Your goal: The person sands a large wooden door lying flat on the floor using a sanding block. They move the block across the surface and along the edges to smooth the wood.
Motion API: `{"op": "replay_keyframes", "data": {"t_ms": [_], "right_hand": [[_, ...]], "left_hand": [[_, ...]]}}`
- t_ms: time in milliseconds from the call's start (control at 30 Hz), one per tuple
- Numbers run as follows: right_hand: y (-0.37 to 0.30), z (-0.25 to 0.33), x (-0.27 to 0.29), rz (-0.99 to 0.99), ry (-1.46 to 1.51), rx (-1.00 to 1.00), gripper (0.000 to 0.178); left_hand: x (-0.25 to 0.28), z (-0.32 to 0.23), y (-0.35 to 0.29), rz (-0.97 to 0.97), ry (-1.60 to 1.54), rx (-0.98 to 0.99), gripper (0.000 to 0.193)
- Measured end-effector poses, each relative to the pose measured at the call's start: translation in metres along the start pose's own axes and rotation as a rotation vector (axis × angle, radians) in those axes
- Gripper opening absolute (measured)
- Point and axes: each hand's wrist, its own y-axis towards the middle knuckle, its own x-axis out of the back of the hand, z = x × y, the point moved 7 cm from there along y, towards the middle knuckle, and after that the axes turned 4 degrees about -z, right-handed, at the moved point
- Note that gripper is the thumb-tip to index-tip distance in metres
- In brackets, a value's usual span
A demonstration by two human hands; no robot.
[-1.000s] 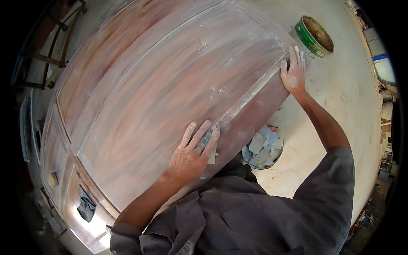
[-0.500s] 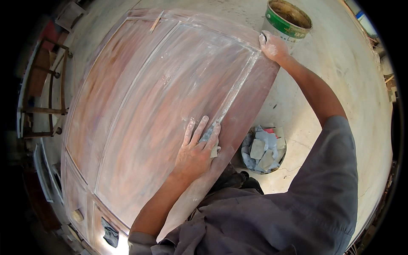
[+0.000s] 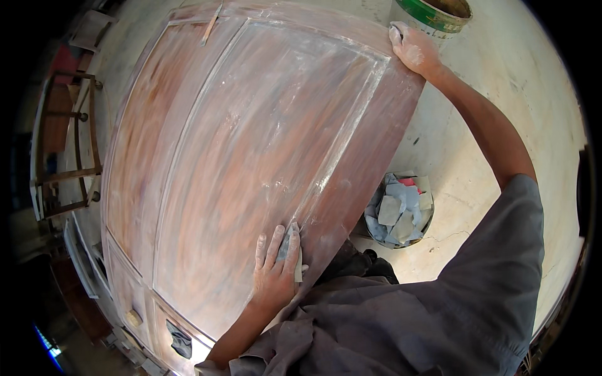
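A large reddish-brown panelled wooden door (image 3: 244, 150), streaked with whitish dust, lies before me. My left hand (image 3: 276, 269) is pressed on its near part with a folded grey piece of sandpaper (image 3: 298, 266) held under and between the fingers. That sandpaper sits on the whitened moulding groove (image 3: 351, 128) that runs along the right side of the middle panel. At the far right corner, my dusty right hand (image 3: 415, 50) is curled over the door's edge and grips it. The underside of the right fingers is hidden.
A bucket (image 3: 399, 210) full of used sandpaper scraps stands right of the door. A green-and-white bucket (image 3: 433, 17) is beyond the far corner. On the door lie a thin strip (image 3: 211, 26), a dark cloth (image 3: 179, 340) and a tan block (image 3: 133, 318). A wheeled frame (image 3: 69, 144) stands left.
My left hand has drawn the sandpaper down the groove toward me. My right hand keeps its hold on the corner. The whole view has shifted slightly.
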Motion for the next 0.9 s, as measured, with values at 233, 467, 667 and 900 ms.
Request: {"op": "replay_keyframes", "data": {"t_ms": [233, 467, 667, 900], "right_hand": [[0.000, 0.003, 0.005, -0.053, 0.060, -0.035, 0.038], [-0.006, 0.002, 0.008, 0.018, 0.000, -0.092, 0.040], [-0.008, 0.012, 0.010, 0.057, 0.023, -0.100, 0.041], [-0.008, 0.016, 0.023, 0.045, 0.053, -0.150, 0.044]], "left_hand": [[0.017, -0.019, 0.109, -0.170, -0.083, -0.181, 0.063], [0.006, -0.024, 0.096, -0.160, -0.040, -0.149, 0.059], [0.008, -0.034, 0.151, -0.206, -0.072, -0.190, 0.061], [0.001, -0.052, 0.224, -0.303, 0.007, -0.288, 0.054]]}}
